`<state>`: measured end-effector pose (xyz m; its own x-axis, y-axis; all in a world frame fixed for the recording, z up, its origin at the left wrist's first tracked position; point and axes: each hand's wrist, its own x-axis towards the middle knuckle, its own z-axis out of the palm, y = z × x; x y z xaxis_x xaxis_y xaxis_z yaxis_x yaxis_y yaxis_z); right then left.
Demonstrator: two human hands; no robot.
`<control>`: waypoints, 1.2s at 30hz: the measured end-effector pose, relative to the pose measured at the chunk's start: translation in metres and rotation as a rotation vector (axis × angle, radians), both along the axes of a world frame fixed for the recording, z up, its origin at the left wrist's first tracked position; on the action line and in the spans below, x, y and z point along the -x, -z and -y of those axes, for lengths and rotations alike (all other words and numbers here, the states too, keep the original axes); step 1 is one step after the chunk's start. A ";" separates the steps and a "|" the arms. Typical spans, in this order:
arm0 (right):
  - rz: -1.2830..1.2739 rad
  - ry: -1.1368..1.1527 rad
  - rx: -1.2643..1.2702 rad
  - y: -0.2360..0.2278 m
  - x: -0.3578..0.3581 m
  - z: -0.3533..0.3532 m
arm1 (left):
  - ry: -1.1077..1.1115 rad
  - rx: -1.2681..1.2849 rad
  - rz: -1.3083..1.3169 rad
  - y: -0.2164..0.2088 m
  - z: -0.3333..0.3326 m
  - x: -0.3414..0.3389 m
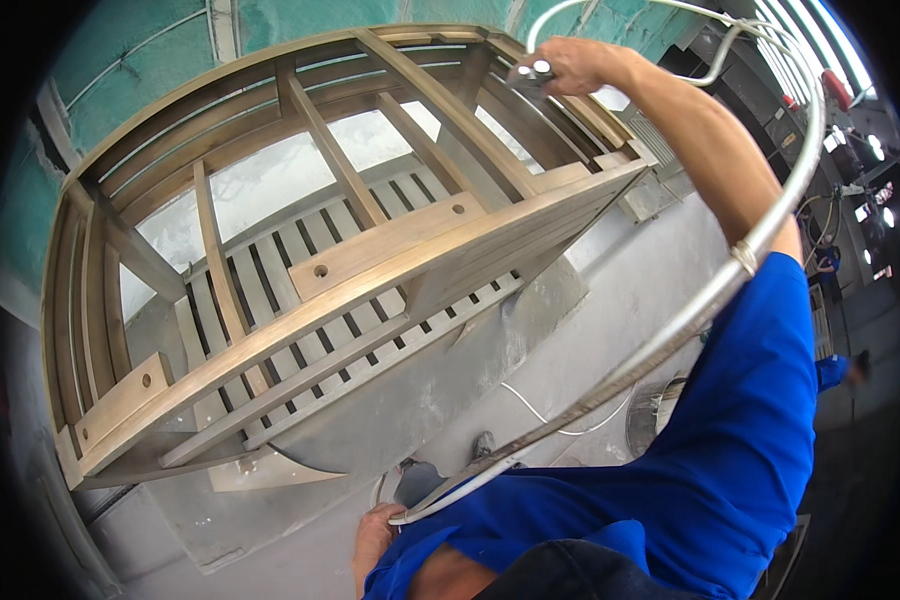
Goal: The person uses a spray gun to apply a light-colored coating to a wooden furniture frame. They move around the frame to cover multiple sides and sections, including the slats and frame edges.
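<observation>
Stretched out to the far right, my right hand (pixel 575 66) is closed around a spray gun (pixel 530 74), held above the far right corner of a slatted wooden furniture frame (pixel 440 110). A pale hose (pixel 805 140) loops up from the gun and back along my right arm toward my waist. Down by my waist, my left hand (pixel 374 530) is closed around the hose, its fingers partly hidden. The brown frame has curved rails, crosswise bars and flat blocks with drilled holes (pixel 385 245). It rests above a grey slatted stand (pixel 315 235).
Behind the frame runs a green, stained wall (pixel 300 20). A bucket (pixel 655 415) stands on the grey floor (pixel 570 370) near my right side, with a thin white line (pixel 560 430) lying beside it. Another person's blue sleeve (pixel 830 371) shows at the far right.
</observation>
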<state>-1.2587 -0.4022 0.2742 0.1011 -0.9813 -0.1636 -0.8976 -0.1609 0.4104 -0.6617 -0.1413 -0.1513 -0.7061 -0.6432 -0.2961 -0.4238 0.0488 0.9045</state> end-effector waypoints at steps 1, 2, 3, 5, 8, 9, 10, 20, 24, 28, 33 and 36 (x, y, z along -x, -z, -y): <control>0.044 -0.041 0.046 0.003 0.003 0.012 | 0.003 0.017 -0.003 0.001 -0.003 0.003; 0.058 -0.001 0.079 0.006 0.003 0.026 | 0.000 0.053 -0.020 0.001 -0.005 0.006; 0.091 0.015 0.105 0.008 0.002 0.036 | 0.002 0.027 0.004 0.001 -0.007 0.008; 0.057 0.064 0.124 0.003 -0.002 0.046 | -0.003 0.006 0.026 -0.001 -0.013 0.014; 0.098 -0.102 0.071 -0.015 -0.013 0.034 | -0.056 0.110 0.038 -0.008 -0.024 0.029; 0.032 -0.119 0.050 -0.023 -0.017 0.025 | -0.097 0.096 0.051 -0.010 -0.029 0.038; -0.034 -0.135 0.030 -0.031 -0.020 0.014 | -0.136 0.103 0.062 -0.012 -0.034 0.047; 0.148 0.013 0.266 0.025 0.092 0.017 | -0.361 -0.065 0.337 -0.006 -0.108 0.153; 0.336 0.051 0.423 0.092 0.126 0.053 | -0.322 0.032 0.306 0.011 -0.147 0.184; 0.521 0.076 0.133 0.117 0.126 0.053 | -0.331 0.061 0.331 0.002 -0.165 0.206; 0.366 -0.080 0.148 0.093 0.129 0.027 | -0.364 0.087 0.293 -0.031 -0.167 0.223; 0.266 -0.155 0.445 0.048 0.125 0.018 | -0.234 0.010 0.290 -0.031 -0.155 0.219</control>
<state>-1.3834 -0.4199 0.2261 0.2311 -0.9205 0.3152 -0.9594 -0.1617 0.2311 -0.8807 0.0141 -0.1206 -0.4271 -0.7811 -0.4555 -0.6633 -0.0717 0.7449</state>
